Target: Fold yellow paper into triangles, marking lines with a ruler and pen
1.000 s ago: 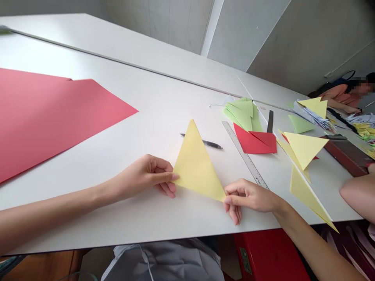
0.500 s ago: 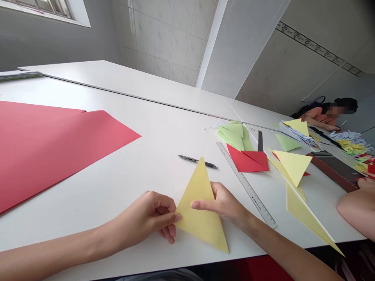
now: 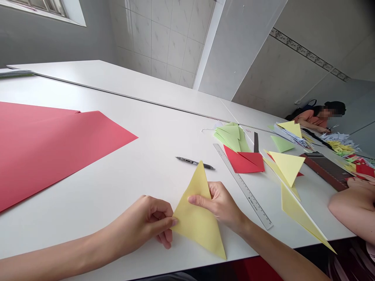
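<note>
Thumb and fingers of my left hand (image 3: 155, 222) pinch the left corner of a yellow paper triangle (image 3: 196, 224), while my right hand (image 3: 225, 205) grips its right edge, thumb across the face, fingers going behind; the two hands are apart. I hold it at the near side of the white table (image 3: 146, 168), just short of the pen (image 3: 187, 160). Its three-cornered shape is already there, folded or cut I cannot tell. More yellow pieces (image 3: 287, 164) lie right of the ruler (image 3: 246, 191); how much remains isn't shown
</note>
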Action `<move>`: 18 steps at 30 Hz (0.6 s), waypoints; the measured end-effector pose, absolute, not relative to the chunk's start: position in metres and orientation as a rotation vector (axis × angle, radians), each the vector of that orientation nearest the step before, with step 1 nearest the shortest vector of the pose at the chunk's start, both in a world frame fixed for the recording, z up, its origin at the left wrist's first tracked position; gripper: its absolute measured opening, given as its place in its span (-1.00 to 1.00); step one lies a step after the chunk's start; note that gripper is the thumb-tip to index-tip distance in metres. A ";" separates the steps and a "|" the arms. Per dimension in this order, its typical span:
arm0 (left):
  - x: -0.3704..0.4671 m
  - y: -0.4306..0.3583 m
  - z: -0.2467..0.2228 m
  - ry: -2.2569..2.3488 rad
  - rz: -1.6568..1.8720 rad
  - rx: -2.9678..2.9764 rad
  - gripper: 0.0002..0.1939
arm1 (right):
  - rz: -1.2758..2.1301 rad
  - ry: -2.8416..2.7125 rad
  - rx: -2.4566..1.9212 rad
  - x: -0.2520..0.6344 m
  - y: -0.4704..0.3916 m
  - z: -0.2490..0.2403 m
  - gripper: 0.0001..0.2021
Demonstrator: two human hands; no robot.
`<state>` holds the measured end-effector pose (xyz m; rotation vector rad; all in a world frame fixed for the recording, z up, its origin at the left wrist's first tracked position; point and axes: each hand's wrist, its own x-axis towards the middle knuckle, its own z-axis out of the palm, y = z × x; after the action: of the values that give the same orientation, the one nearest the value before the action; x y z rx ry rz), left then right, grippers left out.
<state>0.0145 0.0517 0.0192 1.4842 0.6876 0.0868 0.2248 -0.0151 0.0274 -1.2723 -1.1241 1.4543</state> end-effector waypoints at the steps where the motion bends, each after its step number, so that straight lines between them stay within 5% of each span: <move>1: 0.014 0.052 0.019 0.687 0.084 1.486 -0.62 | 1.454 -1.130 -1.270 0.225 -0.015 0.027 -0.65; 18: 0.017 0.054 0.019 0.696 0.061 1.510 -0.59 | 1.485 -1.156 -1.216 0.229 -0.013 0.024 -0.68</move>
<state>0.0169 0.0536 0.0192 1.5097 0.6956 0.0615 0.2287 -0.0133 0.0237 -1.2158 -1.1561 1.4850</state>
